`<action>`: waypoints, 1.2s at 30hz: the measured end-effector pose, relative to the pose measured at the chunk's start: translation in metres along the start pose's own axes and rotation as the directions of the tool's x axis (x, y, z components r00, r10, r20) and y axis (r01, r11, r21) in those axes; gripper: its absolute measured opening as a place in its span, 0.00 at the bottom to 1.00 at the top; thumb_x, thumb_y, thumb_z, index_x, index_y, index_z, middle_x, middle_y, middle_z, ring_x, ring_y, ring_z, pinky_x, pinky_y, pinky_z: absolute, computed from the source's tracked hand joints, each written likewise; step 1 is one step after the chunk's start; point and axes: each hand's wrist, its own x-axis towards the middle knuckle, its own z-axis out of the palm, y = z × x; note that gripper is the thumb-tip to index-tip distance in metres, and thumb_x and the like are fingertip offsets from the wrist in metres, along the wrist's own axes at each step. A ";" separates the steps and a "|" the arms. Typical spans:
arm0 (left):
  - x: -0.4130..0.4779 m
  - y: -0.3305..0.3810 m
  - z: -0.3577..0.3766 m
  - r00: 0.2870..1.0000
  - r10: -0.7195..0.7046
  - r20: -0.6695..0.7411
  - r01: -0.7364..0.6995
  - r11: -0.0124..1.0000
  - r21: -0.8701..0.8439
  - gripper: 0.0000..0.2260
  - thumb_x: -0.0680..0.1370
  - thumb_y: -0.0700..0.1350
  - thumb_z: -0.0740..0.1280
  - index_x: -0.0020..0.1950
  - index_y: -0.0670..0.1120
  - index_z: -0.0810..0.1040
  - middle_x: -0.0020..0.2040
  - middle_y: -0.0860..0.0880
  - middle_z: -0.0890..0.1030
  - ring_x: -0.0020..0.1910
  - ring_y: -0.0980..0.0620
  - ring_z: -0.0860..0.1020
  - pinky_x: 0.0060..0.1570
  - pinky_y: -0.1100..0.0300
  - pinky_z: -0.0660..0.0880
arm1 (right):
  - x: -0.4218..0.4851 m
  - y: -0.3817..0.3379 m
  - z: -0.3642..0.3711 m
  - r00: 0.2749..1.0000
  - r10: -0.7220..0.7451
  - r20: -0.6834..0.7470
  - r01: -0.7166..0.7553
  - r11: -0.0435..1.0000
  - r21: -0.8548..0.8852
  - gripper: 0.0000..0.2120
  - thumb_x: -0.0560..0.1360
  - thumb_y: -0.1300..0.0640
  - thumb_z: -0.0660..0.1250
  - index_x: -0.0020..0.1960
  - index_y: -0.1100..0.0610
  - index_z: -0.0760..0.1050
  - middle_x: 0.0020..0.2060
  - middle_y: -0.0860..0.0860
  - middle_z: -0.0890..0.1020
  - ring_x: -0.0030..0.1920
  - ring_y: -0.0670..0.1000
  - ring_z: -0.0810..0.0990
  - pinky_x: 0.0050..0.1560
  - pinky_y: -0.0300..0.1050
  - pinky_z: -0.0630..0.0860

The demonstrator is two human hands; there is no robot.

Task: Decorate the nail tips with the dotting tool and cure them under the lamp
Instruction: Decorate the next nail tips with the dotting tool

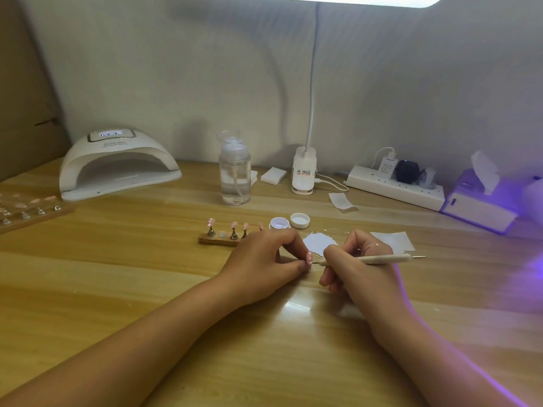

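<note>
Left hand near centre of counter, thumb and forefinger fingers clamped on pink nail tip. Right hand just right of it, fingers curled round dotting tool. Tool point at nail tip's right edge, contact unclear. Curing lamp far left. Stand with other tips just beyond left hand.

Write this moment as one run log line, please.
phase: decorating | left hand: pinches pink nail tip | right hand: grips dotting tool, its point at the nail tip | curing lamp: back left on table
</note>
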 end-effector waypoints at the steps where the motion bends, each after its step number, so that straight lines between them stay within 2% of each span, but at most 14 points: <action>1: 0.000 0.000 0.000 1.000 0.002 0.000 -0.002 1.000 0.003 0.08 0.74 0.48 0.73 0.40 0.60 0.77 0.35 0.72 0.77 0.28 0.63 0.72 0.31 0.69 0.63 | 0.000 0.000 0.000 1.000 0.000 0.001 0.000 1.000 -0.001 0.12 0.70 0.63 0.67 0.33 0.56 0.66 0.26 0.58 0.82 0.23 0.48 0.75 0.24 0.35 0.69; 6: 0.000 0.001 0.000 1.000 0.008 -0.006 -0.008 1.000 0.003 0.11 0.74 0.47 0.74 0.39 0.61 0.76 0.35 0.72 0.78 0.27 0.63 0.71 0.30 0.70 0.63 | 0.000 0.001 0.000 1.000 -0.002 0.011 0.003 1.000 -0.016 0.11 0.69 0.61 0.68 0.33 0.55 0.66 0.27 0.57 0.83 0.24 0.49 0.76 0.25 0.38 0.71; 10: 0.000 0.001 0.000 1.000 0.008 -0.008 -0.008 1.000 0.007 0.10 0.74 0.47 0.74 0.39 0.61 0.77 0.35 0.72 0.78 0.27 0.63 0.72 0.30 0.70 0.62 | -0.002 -0.001 0.001 1.000 0.002 0.018 -0.001 0.999 -0.037 0.10 0.62 0.54 0.67 0.34 0.56 0.67 0.27 0.57 0.83 0.25 0.48 0.77 0.25 0.39 0.71; 13: 0.000 0.001 0.000 1.000 0.007 -0.007 -0.007 1.000 0.007 0.10 0.74 0.47 0.74 0.39 0.61 0.77 0.35 0.72 0.78 0.27 0.63 0.71 0.31 0.70 0.63 | -0.001 0.000 0.001 1.000 0.005 0.013 -0.005 1.000 -0.023 0.09 0.64 0.56 0.67 0.33 0.55 0.67 0.27 0.57 0.83 0.24 0.48 0.77 0.24 0.39 0.71; 17: 0.000 0.002 -0.001 1.000 0.014 -0.008 -0.014 1.000 0.009 0.11 0.74 0.47 0.74 0.38 0.61 0.76 0.35 0.72 0.77 0.28 0.63 0.71 0.31 0.70 0.63 | 0.001 0.002 -0.001 1.000 0.000 -0.019 0.000 1.000 0.011 0.13 0.70 0.63 0.66 0.31 0.54 0.66 0.26 0.58 0.82 0.23 0.48 0.75 0.24 0.38 0.71; 20: 0.000 0.003 -0.001 1.000 0.015 -0.008 -0.014 1.000 0.009 0.10 0.74 0.47 0.74 0.39 0.60 0.77 0.32 0.73 0.76 0.27 0.63 0.71 0.30 0.71 0.63 | 0.000 0.001 -0.001 1.000 -0.006 -0.008 0.006 1.000 0.000 0.15 0.70 0.63 0.67 0.28 0.52 0.67 0.26 0.58 0.82 0.23 0.48 0.75 0.24 0.37 0.70; 25: -0.001 0.003 -0.001 1.000 0.017 -0.006 -0.017 1.000 0.005 0.09 0.74 0.47 0.73 0.40 0.60 0.77 0.33 0.72 0.77 0.28 0.63 0.71 0.30 0.70 0.62 | -0.003 -0.004 0.000 1.000 0.004 0.008 -0.004 1.000 -0.003 0.12 0.66 0.58 0.68 0.29 0.52 0.67 0.26 0.57 0.82 0.24 0.48 0.76 0.25 0.37 0.70; 27: 0.000 0.002 -0.001 1.000 0.013 -0.008 -0.013 1.000 -0.003 0.09 0.74 0.47 0.73 0.39 0.60 0.77 0.33 0.72 0.77 0.28 0.63 0.71 0.31 0.70 0.63 | -0.004 -0.006 -0.001 0.998 -0.011 -0.061 0.016 0.997 0.079 0.12 0.70 0.63 0.67 0.32 0.55 0.67 0.24 0.57 0.81 0.22 0.47 0.73 0.23 0.36 0.69; 29: -0.001 0.002 -0.001 1.000 0.009 -0.009 -0.009 1.000 -0.006 0.10 0.74 0.47 0.74 0.39 0.60 0.77 0.33 0.72 0.76 0.28 0.64 0.72 0.32 0.71 0.64 | -0.004 -0.010 -0.007 0.981 -0.002 -0.192 0.053 0.963 0.263 0.12 0.73 0.65 0.65 0.34 0.56 0.67 0.22 0.53 0.78 0.22 0.46 0.71 0.22 0.35 0.68; 30: -0.001 0.002 0.000 1.000 0.009 -0.009 -0.009 1.000 -0.005 0.10 0.74 0.47 0.74 0.39 0.61 0.76 0.33 0.73 0.76 0.28 0.64 0.72 0.32 0.71 0.64 | -0.002 -0.013 -0.011 0.964 0.018 -0.264 0.079 0.932 0.355 0.12 0.76 0.64 0.65 0.35 0.55 0.68 0.22 0.52 0.78 0.23 0.46 0.72 0.23 0.34 0.69; 32: -0.001 0.002 0.000 1.000 0.011 -0.010 -0.011 1.000 -0.008 0.10 0.75 0.47 0.74 0.39 0.60 0.77 0.33 0.73 0.76 0.28 0.64 0.72 0.32 0.71 0.64 | 0.003 -0.019 -0.022 0.920 0.029 -0.391 0.161 0.882 0.443 0.10 0.79 0.55 0.67 0.40 0.53 0.71 0.27 0.50 0.82 0.24 0.45 0.74 0.25 0.33 0.72; 34: -0.001 0.002 0.000 1.000 0.008 -0.014 -0.008 1.000 -0.010 0.09 0.75 0.48 0.73 0.39 0.60 0.77 0.34 0.73 0.76 0.27 0.63 0.72 0.32 0.72 0.64 | 0.009 -0.023 -0.039 0.880 -0.069 -0.470 0.257 0.901 0.349 0.12 0.80 0.44 0.65 0.43 0.50 0.73 0.30 0.50 0.84 0.22 0.44 0.73 0.24 0.34 0.71; 36: -0.001 0.002 0.001 1.000 0.008 -0.017 -0.008 1.000 -0.001 0.10 0.75 0.48 0.73 0.39 0.60 0.76 0.34 0.73 0.76 0.27 0.63 0.72 0.31 0.71 0.64 | 0.014 -0.022 -0.058 0.846 -0.254 -0.469 0.321 0.945 0.068 0.16 0.80 0.38 0.61 0.43 0.49 0.77 0.25 0.50 0.81 0.22 0.44 0.73 0.24 0.34 0.71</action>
